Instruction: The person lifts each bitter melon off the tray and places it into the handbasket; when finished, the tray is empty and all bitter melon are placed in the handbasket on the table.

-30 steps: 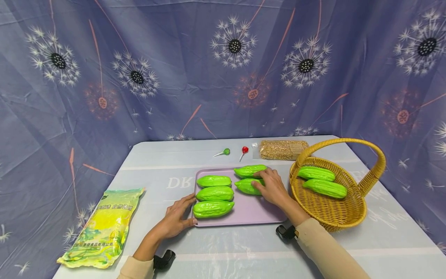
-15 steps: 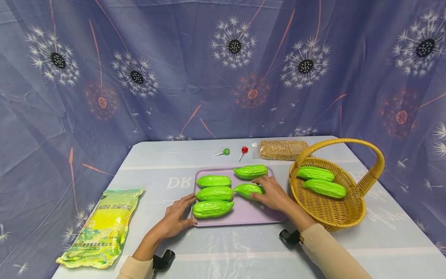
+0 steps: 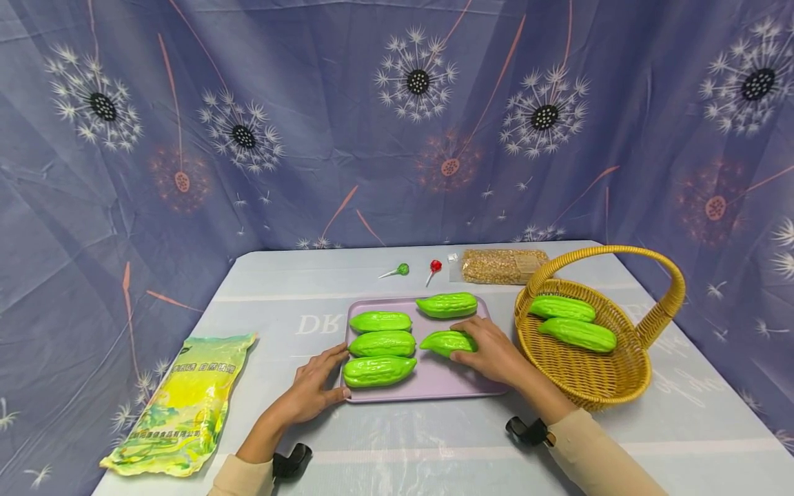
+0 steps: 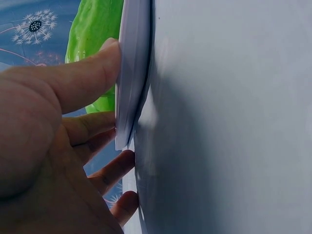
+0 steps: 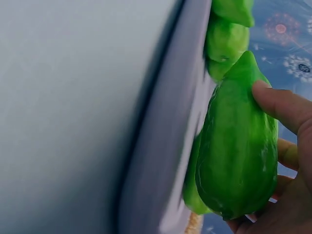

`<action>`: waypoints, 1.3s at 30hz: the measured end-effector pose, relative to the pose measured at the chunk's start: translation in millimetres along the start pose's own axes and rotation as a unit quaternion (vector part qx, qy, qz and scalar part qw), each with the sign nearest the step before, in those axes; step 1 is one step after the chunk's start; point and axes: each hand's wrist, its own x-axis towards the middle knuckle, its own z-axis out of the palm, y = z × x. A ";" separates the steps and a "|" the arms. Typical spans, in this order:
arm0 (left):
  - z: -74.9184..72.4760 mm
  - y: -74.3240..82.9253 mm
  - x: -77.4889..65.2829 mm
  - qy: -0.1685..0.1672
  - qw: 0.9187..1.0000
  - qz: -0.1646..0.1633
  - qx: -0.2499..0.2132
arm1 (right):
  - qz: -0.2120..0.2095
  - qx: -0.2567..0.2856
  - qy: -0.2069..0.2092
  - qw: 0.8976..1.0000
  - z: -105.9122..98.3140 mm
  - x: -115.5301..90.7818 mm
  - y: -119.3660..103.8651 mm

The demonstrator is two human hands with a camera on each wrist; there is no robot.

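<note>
Several light green bitter melons lie on a shallow lilac tray (image 3: pixel 428 390). In the head view my right hand (image 3: pixel 491 348) grips the nearer bitter melon (image 3: pixel 445 342) of the right-hand column, which rests on or just above the tray. The right wrist view has my thumb on one side of this bitter melon (image 5: pixel 239 146) and fingers on the other. Behind it lies another bitter melon (image 3: pixel 446 305), a short gap away. Three more, including a front bitter melon (image 3: pixel 380 372), form the left column. My left hand (image 3: pixel 313 386) touches the tray's left edge with loosely extended fingers.
To the right stands a yellow wicker basket (image 3: pixel 589 382) with a tall arched handle and two bitter melons inside. A yellow-green bag (image 3: pixel 186 406) lies at left. Behind the tray are a green lollipop (image 3: pixel 403 269), a red lollipop (image 3: pixel 435 266) and a bag of grain (image 3: pixel 502 266).
My right hand has left the back bitter melon and drawn the nearer one slightly towards me, so a gap has opened between the two. The left hand stays put.
</note>
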 end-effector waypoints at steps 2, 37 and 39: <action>-0.2 0.2 0.2 0.000 1.000 0.000 -0.001 | -0.004 -0.002 0.010 1.000 -4.1 -2.8 -1.9; -0.1 -1.0 -0.6 -0.001 1.000 -0.002 0.001 | -0.038 -0.057 0.132 0.989 -88.7 -64.7 13.4; 0.1 -1.3 -0.2 -0.002 1.000 -0.003 0.002 | -0.025 -0.061 0.133 0.989 -91.9 -69.6 18.3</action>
